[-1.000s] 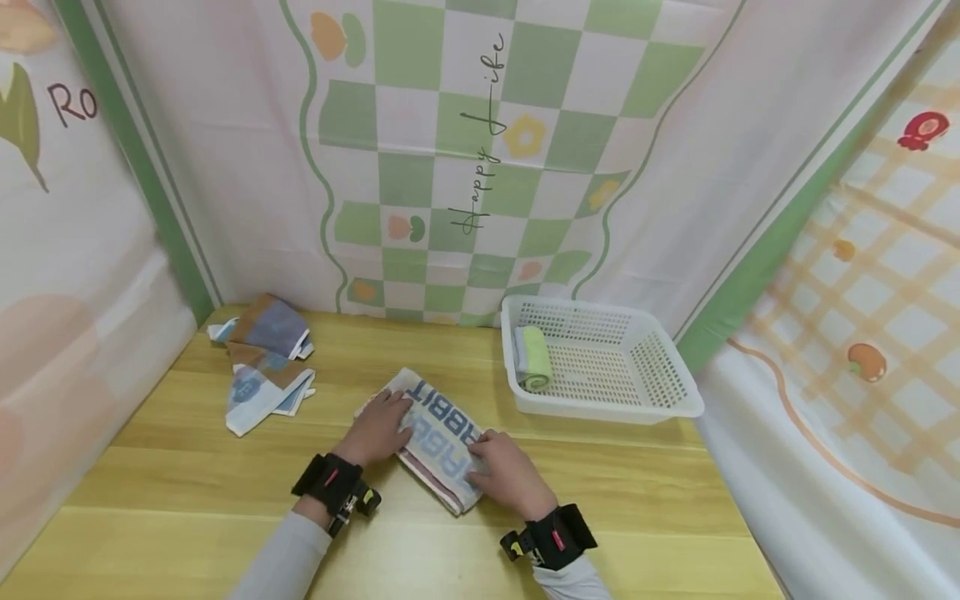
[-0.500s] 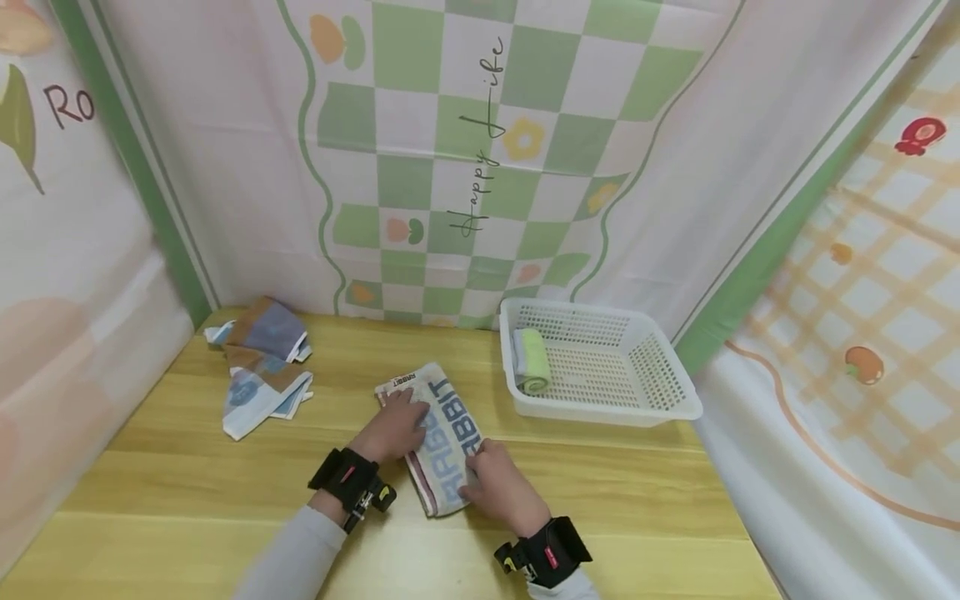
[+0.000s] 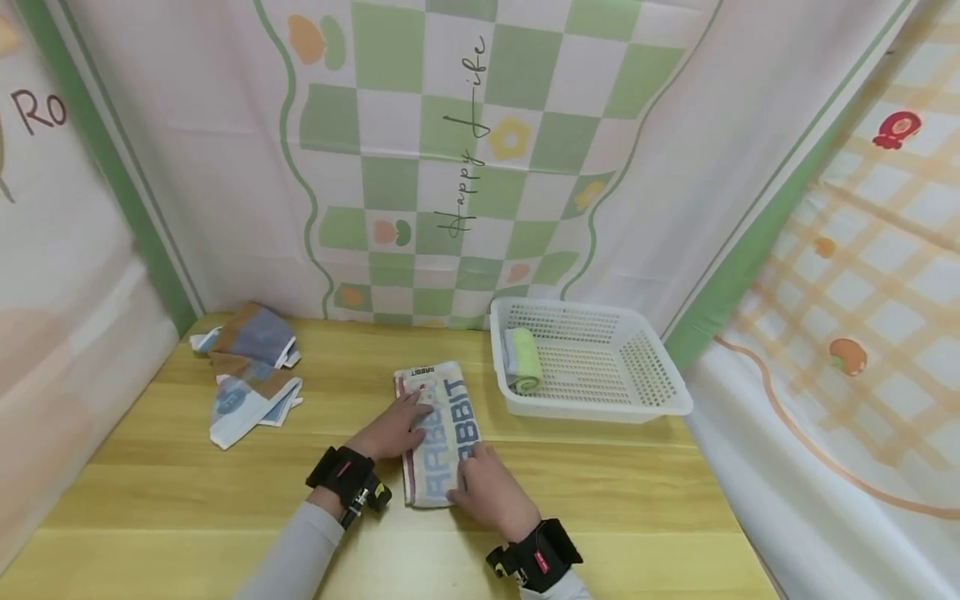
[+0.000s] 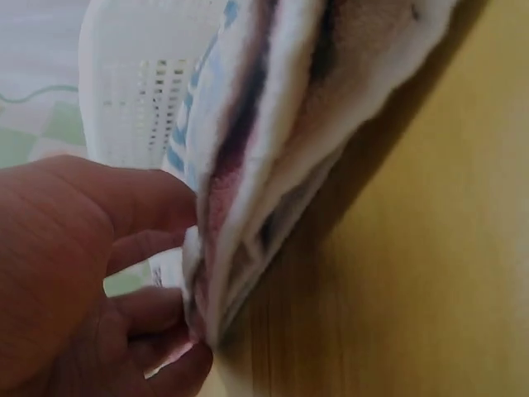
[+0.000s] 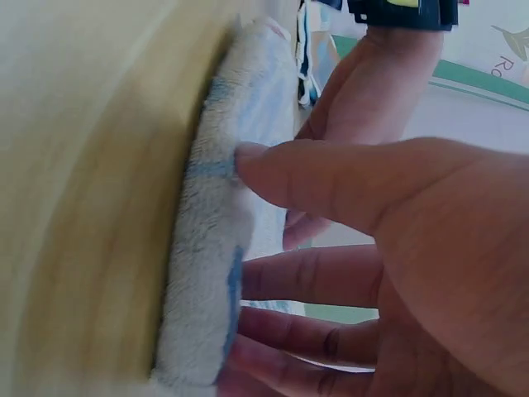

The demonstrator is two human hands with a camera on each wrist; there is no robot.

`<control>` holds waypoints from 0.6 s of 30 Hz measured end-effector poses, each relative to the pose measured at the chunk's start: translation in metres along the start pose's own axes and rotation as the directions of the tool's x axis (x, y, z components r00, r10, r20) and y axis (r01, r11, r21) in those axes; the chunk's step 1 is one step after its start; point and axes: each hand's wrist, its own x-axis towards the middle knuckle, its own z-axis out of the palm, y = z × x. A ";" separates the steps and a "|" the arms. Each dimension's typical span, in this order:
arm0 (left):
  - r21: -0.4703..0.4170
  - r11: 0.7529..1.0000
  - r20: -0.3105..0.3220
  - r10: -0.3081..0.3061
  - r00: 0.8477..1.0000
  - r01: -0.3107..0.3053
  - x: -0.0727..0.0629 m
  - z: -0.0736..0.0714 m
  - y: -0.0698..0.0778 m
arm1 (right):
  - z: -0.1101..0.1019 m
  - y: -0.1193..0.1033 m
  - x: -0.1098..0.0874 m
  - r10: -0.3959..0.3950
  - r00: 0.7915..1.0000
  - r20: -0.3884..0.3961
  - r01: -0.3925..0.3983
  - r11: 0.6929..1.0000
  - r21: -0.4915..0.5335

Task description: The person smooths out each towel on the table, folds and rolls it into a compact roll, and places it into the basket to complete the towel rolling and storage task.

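Note:
A folded white towel [image 3: 442, 442] with blue "RABBIT" lettering and a dark red stripe lies flat on the table between both hands. My left hand [image 3: 390, 429] rests on its left part, fingers extended over the top. In the left wrist view the fingertips touch the edge of the towel's stacked layers [image 4: 240, 165]. My right hand [image 3: 495, 492] touches the towel's lower right edge. The right wrist view shows its thumb on the top face and the loosely extended fingers [image 5: 314, 273] along the smooth folded side.
A white perforated basket [image 3: 592, 408] stands at the back right, with a rolled green-and-grey towel [image 3: 527, 358] at its left end. A crumpled brown-and-blue cloth [image 3: 255, 358] lies on the table [image 3: 150, 500] at the back left. Printed curtains hang behind and at both sides.
The towel has turned clockwise from a diagonal to a nearly upright position in the head view. Both hands have stayed on it, and the left has shifted slightly right overall.

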 end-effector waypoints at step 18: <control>-0.078 0.994 -0.123 0.068 0.990 -0.078 -0.043 0.001 0.030 | 0.007 -0.006 0.005 -0.196 0.976 -0.089 0.184 0.974 -0.132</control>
